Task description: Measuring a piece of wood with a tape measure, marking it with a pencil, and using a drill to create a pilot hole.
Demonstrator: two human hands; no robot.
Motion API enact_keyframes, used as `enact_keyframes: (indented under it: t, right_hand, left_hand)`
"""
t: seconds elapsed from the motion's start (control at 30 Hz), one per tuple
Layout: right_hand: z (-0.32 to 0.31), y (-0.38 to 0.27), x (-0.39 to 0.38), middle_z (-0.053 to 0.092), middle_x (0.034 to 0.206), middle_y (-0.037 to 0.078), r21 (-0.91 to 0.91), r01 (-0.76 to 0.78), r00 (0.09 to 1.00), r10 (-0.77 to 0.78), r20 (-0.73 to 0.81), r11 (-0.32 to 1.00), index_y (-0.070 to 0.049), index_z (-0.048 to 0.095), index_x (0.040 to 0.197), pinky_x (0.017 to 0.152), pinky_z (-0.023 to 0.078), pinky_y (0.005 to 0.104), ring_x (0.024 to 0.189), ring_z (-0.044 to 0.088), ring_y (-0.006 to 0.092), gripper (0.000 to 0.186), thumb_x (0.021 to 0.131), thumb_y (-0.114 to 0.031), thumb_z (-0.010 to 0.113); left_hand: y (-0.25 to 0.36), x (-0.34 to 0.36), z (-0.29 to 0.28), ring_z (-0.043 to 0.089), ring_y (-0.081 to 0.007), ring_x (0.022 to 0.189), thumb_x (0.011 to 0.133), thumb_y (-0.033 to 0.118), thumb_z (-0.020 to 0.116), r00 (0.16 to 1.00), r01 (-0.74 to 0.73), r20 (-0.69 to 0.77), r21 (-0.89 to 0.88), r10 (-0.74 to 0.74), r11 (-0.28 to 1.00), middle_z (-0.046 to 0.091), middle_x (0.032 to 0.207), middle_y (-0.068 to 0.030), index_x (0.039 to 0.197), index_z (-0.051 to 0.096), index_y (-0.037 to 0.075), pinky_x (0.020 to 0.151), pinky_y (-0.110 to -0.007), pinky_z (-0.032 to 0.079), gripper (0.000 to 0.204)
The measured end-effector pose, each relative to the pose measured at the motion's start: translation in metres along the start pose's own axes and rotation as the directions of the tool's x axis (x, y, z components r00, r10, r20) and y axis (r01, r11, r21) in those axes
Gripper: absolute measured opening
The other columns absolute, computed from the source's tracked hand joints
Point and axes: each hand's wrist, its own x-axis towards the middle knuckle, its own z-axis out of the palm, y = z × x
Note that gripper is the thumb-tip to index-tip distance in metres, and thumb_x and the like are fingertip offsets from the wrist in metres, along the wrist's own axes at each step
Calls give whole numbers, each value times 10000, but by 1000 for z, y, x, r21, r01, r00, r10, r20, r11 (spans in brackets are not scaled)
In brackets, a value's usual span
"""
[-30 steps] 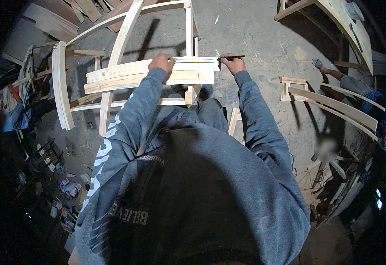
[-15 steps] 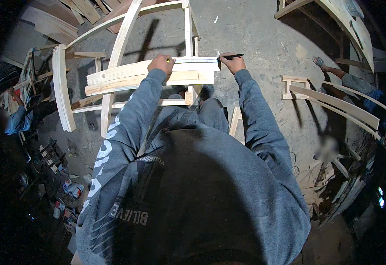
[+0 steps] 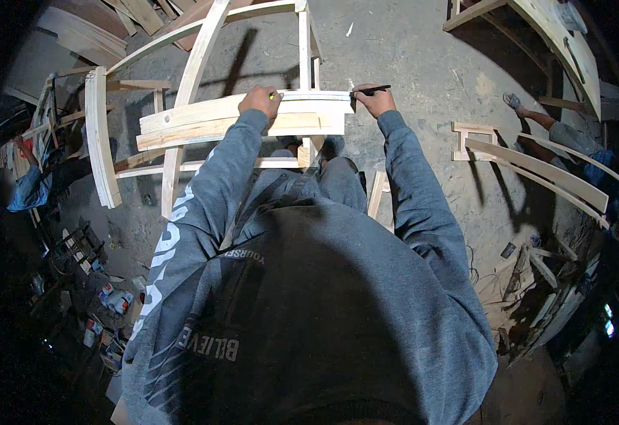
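Two or more pale curved boards (image 3: 203,115) lie stacked crosswise on a wooden frame (image 3: 192,71) in front of me. My left hand (image 3: 258,103) is closed on the far board, around what looks like a tape measure (image 3: 272,95) with a yellow-green part showing; the fingers hide most of it. From there a thin whitish strip (image 3: 313,95), apparently its blade, runs along the board's far edge toward the right end. At that end my right hand (image 3: 375,103) is closed around a black pen (image 3: 373,90), which points left at the board's end.
A bundle of curved boards (image 3: 101,138) stands upright at the left. Another curved frame (image 3: 536,166) is on the floor at right, near a person's leg (image 3: 532,113). A second person (image 3: 30,184) is at far left. A wooden structure (image 3: 557,42) stands at the far right.
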Motion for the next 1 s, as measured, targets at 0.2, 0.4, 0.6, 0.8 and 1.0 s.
enact_keyframes:
  t: [0.2, 0.4, 0.6, 0.8, 1.0]
  right_hand:
    - [4, -8, -3, 779, 1019, 106, 51, -99, 994, 101, -42, 994, -63, 792, 1038, 841, 577, 340, 926, 734, 213, 213, 883, -205, 758]
    - [23, -19, -17, 771, 1002, 108, 136, -8, 981, 34, -189, 991, -65, 789, 1029, 851, 570, 347, 920, 726, 221, 195, 887, -189, 742]
    - [49, -49, -21, 755, 995, 135, 74, 211, 969, -199, -144, 975, -68, 784, 1011, 906, 547, 402, 938, 703, 322, 213, 832, -177, 745]
    - [71, -47, -9, 764, 1018, 136, 202, 32, 997, -17, -78, 979, -68, 786, 1024, 858, 576, 380, 939, 735, 289, 215, 858, -199, 746]
    - [55, -37, -9, 774, 1008, 129, 182, -3, 997, 16, -69, 983, -57, 785, 1023, 845, 585, 372, 916, 746, 260, 230, 854, -211, 755]
  left_hand:
    - [0, -1, 2, 642, -338, 1152, 941, 522, 616, 1000, 2, -7, -20, -3, 1000, 652, 1236, -133, 1145, 764, 226, 941, -491, 530, 388]
    - [-7, 6, 9, 642, -338, 1148, 944, 510, 617, 999, -30, -42, -13, 30, 999, 653, 1227, -136, 1168, 752, 227, 936, -494, 529, 386]
    - [-6, -1, 7, 641, -344, 1142, 954, 491, 608, 999, -31, -34, 2, 31, 1000, 652, 1209, -150, 1171, 746, 221, 934, -498, 527, 372]
    - [-6, 1, 8, 642, -343, 1132, 957, 501, 602, 998, -48, -48, -20, 47, 999, 651, 1199, -157, 1171, 744, 199, 932, -496, 527, 396]
    - [-10, 2, 11, 640, -347, 1137, 959, 509, 594, 997, -65, -44, -23, 64, 998, 649, 1205, -154, 1182, 738, 207, 933, -494, 530, 402]
